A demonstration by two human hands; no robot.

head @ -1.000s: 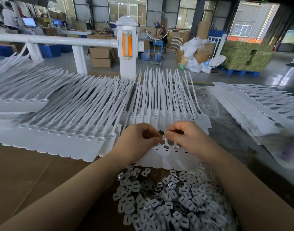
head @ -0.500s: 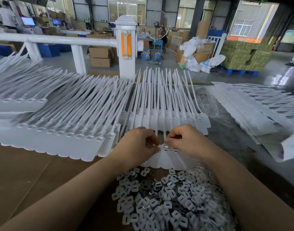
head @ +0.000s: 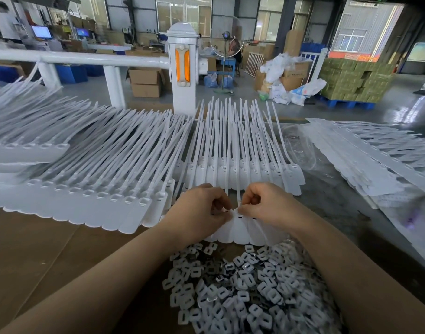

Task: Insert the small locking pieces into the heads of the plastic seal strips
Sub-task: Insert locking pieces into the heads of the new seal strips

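Seal strips (head: 240,227) lie in row on table, heads under both hands. Left hand (head: 201,210) and right hand (head: 267,203) pinch heads, fingertips curled. Locking pieces (head: 242,285) piled nearer (tiny, light, probably slippery). Strips thin, bendy; hold at stiff head.

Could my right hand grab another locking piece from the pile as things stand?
Probably yes, once it lets go. The right hand is pinching the strip heads, and the pile of locking pieces lies uncovered just below it, nothing between.
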